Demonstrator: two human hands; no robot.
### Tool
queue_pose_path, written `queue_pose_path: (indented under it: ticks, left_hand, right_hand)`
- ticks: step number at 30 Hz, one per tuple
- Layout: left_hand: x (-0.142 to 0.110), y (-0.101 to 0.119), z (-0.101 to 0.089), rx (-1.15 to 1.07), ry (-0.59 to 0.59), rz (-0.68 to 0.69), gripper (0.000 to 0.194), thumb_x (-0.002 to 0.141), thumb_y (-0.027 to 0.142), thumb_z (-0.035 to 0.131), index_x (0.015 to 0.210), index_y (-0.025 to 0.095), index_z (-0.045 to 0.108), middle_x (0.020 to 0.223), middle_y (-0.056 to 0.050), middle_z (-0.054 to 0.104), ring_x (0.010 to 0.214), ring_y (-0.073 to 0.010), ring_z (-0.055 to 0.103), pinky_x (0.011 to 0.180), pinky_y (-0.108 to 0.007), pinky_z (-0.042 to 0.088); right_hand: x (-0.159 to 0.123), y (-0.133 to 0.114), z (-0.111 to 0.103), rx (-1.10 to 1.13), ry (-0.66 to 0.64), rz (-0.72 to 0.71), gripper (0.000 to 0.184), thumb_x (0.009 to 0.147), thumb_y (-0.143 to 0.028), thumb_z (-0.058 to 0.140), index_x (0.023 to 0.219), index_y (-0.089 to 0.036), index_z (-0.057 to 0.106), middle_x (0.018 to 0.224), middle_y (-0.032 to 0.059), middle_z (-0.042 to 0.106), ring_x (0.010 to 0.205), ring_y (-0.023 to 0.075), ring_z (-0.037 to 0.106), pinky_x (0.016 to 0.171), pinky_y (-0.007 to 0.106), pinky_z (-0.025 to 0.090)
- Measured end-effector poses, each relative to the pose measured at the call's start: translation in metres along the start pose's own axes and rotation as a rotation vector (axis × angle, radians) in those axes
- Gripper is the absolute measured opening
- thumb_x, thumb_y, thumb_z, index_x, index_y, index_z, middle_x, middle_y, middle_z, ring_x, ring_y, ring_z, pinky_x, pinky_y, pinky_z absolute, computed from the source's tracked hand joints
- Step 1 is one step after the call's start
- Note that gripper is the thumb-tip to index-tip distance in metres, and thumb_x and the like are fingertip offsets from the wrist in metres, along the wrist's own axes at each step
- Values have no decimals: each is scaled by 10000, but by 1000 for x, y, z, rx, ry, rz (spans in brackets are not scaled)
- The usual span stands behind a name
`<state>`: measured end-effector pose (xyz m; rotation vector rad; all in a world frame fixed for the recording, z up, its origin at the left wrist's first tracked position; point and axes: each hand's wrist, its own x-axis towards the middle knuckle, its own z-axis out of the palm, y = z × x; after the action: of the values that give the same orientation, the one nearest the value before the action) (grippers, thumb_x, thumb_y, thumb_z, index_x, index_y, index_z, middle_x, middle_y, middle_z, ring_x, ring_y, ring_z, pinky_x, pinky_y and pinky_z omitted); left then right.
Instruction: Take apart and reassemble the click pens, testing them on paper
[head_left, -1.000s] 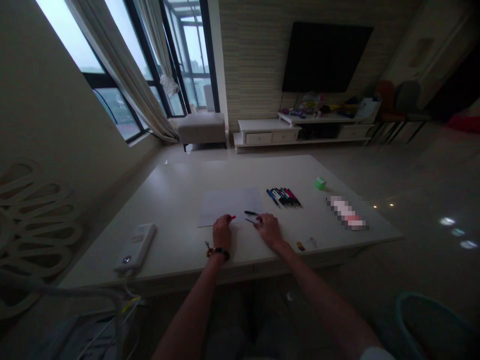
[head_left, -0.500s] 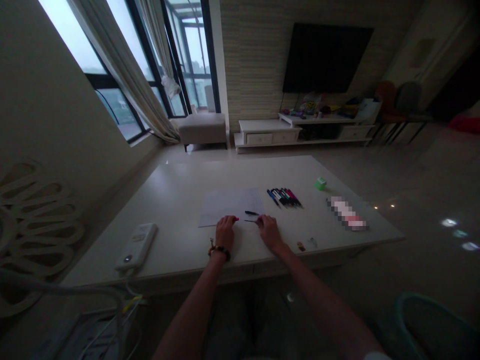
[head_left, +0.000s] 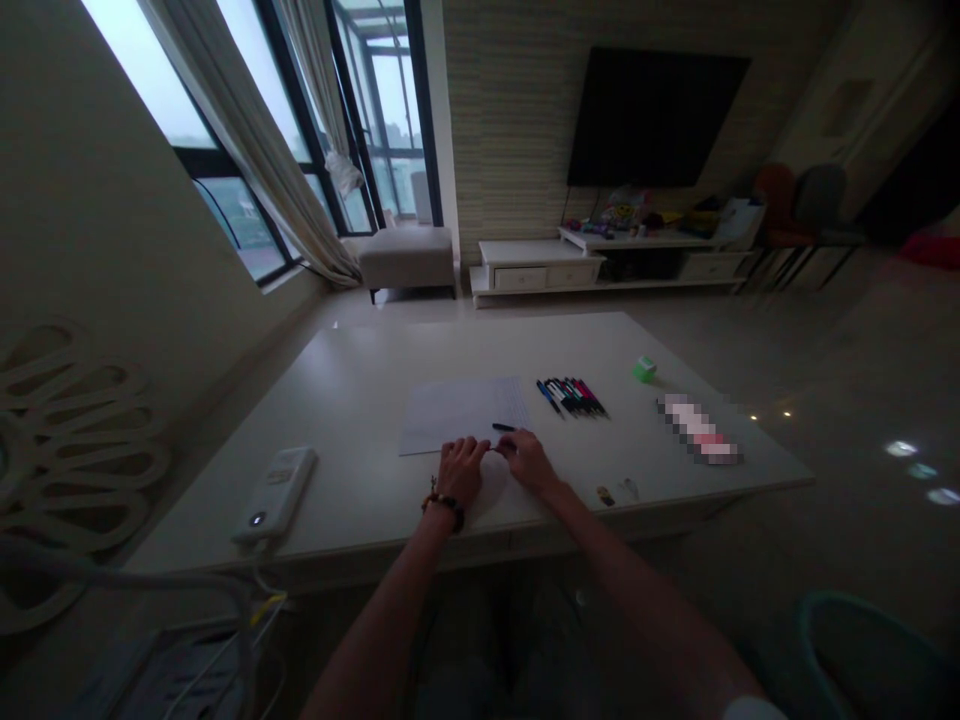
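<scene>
Gap closed since 0.5 s earlier, lower centre of frame: left hand (head_left: 461, 468) pinched small red piece (head_left: 488, 445), mostly hidden; right hand (head_left: 529, 463) pinched thin rod (head_left: 494, 449). The 2 ends apparently met, suggesting alignment.

White tabletop (head_left: 352, 430); white sheet of paper (head_left: 457, 405), faintly ruled with rows of marks toward its right side; the row of pens (head_left: 574, 397) mixes blue, black, white, teal and pink-red; a loose black pen piece (head_left: 503, 427); the thin pinched piece (head_left: 492, 448) looks dark with a touch of red; bracelet (head_left: 448, 507) in dark and brown tones; green box (head_left: 644, 370), paler on top; pixelated pink, white and red patch (head_left: 697, 430); black television (head_left: 656, 120); wall (head_left: 517, 130) banded in beige-grey strips; teal basin (head_left: 808, 640)
</scene>
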<state>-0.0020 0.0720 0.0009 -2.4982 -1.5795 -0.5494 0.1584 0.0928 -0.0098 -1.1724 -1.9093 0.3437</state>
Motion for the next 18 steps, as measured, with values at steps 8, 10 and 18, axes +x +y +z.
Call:
queue_pose_path:
  ticks: [8,10,18]
  left_hand:
    - [2,-2,7,19,8,-88,192,882,157,351,929,203,531,861,-51,558,830,-183,479,757,-327,318]
    - [2,-5,11,-4,43,-155,201,883,136,329,920,182,521,857,-57,562,827,-181,480,754,-317,324]
    - [2,-6,14,-1,66,-221,198,894,155,313,888,181,509,849,-51,568,815,-184,488,752,-318,330]
  right_hand:
    - [17,13,-17,130,5,97,173,830,-278,528,901,-194,661,791,37,662,738,161,587,709,282,438]
    - [20,24,-20,-1,30,110,150,818,-242,546,876,-193,676,825,54,650,799,173,568,749,294,425]
    - [34,34,1,-294,-197,82,107,750,-230,646,848,-226,689,883,54,588,899,179,501,807,279,379]
